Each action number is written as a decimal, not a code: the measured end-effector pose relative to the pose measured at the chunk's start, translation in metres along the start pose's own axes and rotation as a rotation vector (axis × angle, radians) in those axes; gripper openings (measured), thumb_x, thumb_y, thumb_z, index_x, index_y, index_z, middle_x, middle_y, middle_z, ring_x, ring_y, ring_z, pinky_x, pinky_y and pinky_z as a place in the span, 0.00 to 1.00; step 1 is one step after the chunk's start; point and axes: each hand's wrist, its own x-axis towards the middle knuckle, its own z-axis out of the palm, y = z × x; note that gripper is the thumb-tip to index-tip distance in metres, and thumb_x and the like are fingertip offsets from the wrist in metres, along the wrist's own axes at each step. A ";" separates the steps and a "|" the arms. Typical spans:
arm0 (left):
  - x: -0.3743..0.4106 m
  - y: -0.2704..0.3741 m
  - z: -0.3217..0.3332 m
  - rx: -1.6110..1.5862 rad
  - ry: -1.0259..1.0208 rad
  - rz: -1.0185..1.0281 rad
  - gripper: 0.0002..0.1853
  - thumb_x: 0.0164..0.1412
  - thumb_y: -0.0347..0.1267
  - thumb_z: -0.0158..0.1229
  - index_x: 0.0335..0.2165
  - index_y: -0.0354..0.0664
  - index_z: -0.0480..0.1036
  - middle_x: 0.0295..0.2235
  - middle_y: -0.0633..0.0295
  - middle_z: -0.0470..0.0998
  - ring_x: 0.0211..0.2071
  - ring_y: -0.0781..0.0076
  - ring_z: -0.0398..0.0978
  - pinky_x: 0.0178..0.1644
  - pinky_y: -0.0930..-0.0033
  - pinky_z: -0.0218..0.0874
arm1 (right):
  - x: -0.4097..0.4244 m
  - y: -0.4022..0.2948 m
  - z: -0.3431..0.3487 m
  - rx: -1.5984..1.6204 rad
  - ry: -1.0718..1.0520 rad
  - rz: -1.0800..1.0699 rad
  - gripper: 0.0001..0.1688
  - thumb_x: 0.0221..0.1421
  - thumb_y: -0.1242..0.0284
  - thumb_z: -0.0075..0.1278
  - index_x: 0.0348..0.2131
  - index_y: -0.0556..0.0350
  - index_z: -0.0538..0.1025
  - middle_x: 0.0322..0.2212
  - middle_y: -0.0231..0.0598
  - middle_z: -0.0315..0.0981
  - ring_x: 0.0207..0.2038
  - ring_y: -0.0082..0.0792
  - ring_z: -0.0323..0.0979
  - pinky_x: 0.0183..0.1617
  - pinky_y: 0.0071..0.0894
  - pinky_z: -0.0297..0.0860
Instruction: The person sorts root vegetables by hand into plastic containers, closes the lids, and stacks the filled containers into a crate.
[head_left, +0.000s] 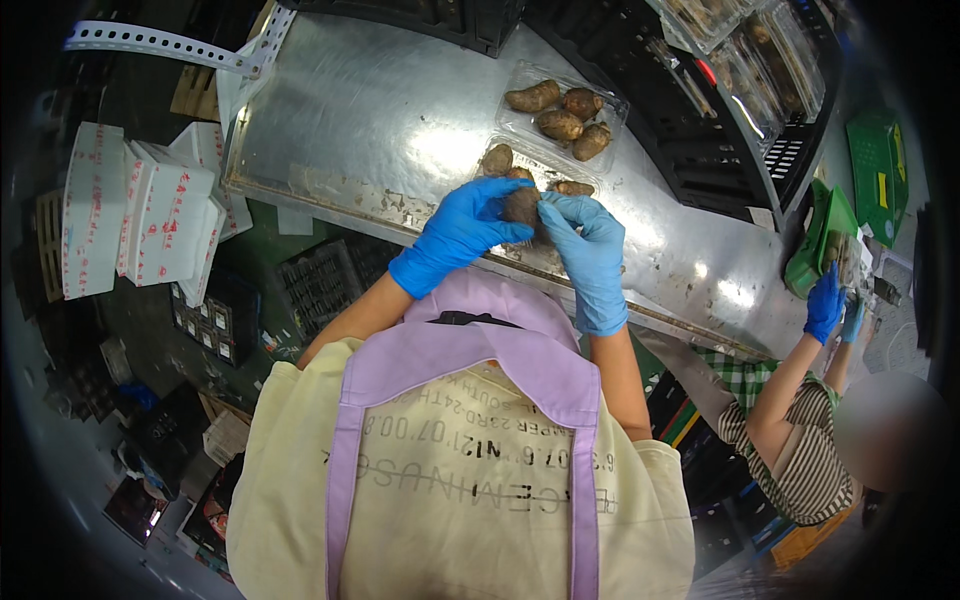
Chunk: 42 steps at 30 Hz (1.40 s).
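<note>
My left hand (466, 223), in a dark blue glove, is shut around a brown taro corm (519, 206) above the metal table's near edge. My right hand (589, 251), in a paler blue glove, has its bent fingertips pinched against the corm's right side. Just beyond the hands lies a clear plastic tray (589, 171), partly hidden by them. Around it show a small taro corm (497, 160) at the left and another corm (571, 187) at the right. Farther back, a second clear plastic tray (514, 120) holds several taro corms (560, 125).
A black plastic crate (675, 142) with packed clear boxes stands right of the trays on the metal table (360, 112). White foam boxes (165, 217) are stacked at the left. At right, a co-worker's gloved hand (823, 306) is beside a green plastic scoop-like container (814, 240).
</note>
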 end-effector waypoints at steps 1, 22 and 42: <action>-0.001 0.006 0.001 0.009 -0.001 -0.033 0.30 0.46 0.23 0.64 0.50 0.37 0.65 0.44 0.60 0.72 0.44 0.73 0.70 0.48 0.72 0.65 | 0.000 0.001 -0.001 0.004 -0.004 0.020 0.08 0.49 0.75 0.57 0.30 0.61 0.77 0.24 0.32 0.73 0.24 0.16 0.66 0.29 0.17 0.64; 0.111 0.240 -0.007 0.163 0.030 0.545 0.29 0.55 0.37 0.59 0.51 0.37 0.58 0.38 0.62 0.72 0.30 0.75 0.75 0.30 0.78 0.68 | -0.008 0.017 0.003 0.144 -0.066 0.272 0.19 0.55 0.64 0.50 0.42 0.59 0.73 0.28 0.34 0.76 0.31 0.21 0.72 0.36 0.19 0.68; -0.010 0.045 -0.017 0.576 0.233 -0.123 0.19 0.54 0.35 0.60 0.43 0.38 0.70 0.34 0.64 0.73 0.31 0.80 0.68 0.37 0.77 0.64 | 0.007 0.004 0.015 -0.433 -0.162 -0.400 0.29 0.37 0.70 0.63 0.41 0.50 0.69 0.33 0.38 0.69 0.31 0.37 0.71 0.33 0.29 0.69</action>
